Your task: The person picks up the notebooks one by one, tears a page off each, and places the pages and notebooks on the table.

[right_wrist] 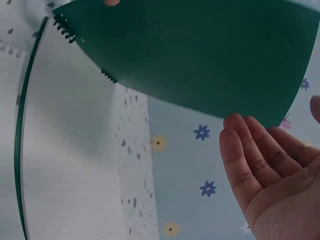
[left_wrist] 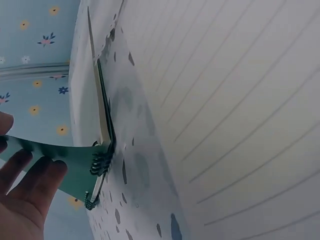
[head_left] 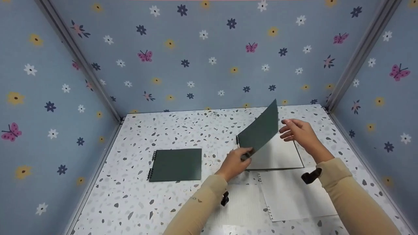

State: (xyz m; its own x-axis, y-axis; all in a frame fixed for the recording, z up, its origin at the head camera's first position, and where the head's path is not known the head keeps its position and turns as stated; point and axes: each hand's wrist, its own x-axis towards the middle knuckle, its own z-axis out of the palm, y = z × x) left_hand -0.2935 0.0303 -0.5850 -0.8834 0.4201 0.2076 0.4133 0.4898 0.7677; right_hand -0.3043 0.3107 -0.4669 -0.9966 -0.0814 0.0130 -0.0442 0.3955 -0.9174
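A spiral notebook lies open on the right of the table, its dark green cover [head_left: 261, 129] raised at a slant over a white page [head_left: 277, 155]. My left hand [head_left: 234, 163] pinches the near edge of that cover between thumb and fingers. Beside the cover's free edge is my right hand [head_left: 300, 135], its fingers loosely extended and the palm turned toward it. Those fingertips overlap the edge of the green cover [right_wrist: 200, 55] in the right wrist view. Black coil rings [left_wrist: 100, 164] join cover and pages in the left wrist view.
A second green spiral notebook [head_left: 176, 164] lies closed to the left. In front of the opened one rest a loose white sheet [head_left: 297, 195] with a torn perforated edge and a lined sheet [head_left: 241, 205]. Flower-patterned walls [head_left: 212, 49] enclose the speckled table [head_left: 137, 202].
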